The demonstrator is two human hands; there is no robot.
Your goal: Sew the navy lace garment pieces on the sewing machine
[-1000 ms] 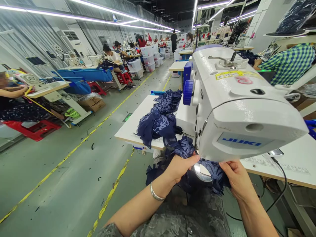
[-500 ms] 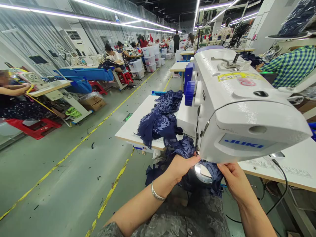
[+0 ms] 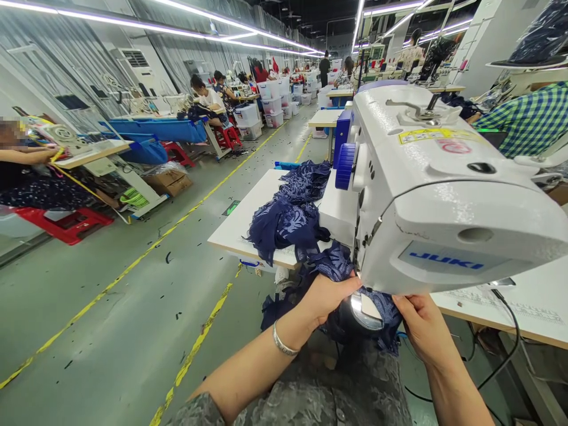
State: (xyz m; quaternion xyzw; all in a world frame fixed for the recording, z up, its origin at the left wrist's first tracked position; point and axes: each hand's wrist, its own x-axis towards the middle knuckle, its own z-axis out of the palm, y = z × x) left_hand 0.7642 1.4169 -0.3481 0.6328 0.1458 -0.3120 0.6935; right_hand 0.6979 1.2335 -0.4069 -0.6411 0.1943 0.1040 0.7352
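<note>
Navy patterned lace fabric (image 3: 336,262) runs under the head of a white sewing machine (image 3: 444,171) and drapes around its narrow bed arm (image 3: 366,313). My left hand (image 3: 326,296), with a bracelet at the wrist, pinches the fabric close to the needle area. On the other side of the bed, my right hand (image 3: 419,319) grips the fabric's edge between thumb and fingers. The needle itself is hidden behind the machine head. A pile of navy lace pieces (image 3: 288,228) lies on the white table (image 3: 235,222) left of the machine.
A blue handwheel (image 3: 345,167) sticks out from the machine's left side. A black cable (image 3: 510,331) hangs at the right. Yellow floor lines (image 3: 190,361) and dark scraps mark the aisle. Co-workers sit at other machines; a checked sleeve (image 3: 528,121) shows at right.
The view has shifted slightly, moving the machine a little to the right in the picture. Both hands keep their hold on the fabric in nearly the same place.
</note>
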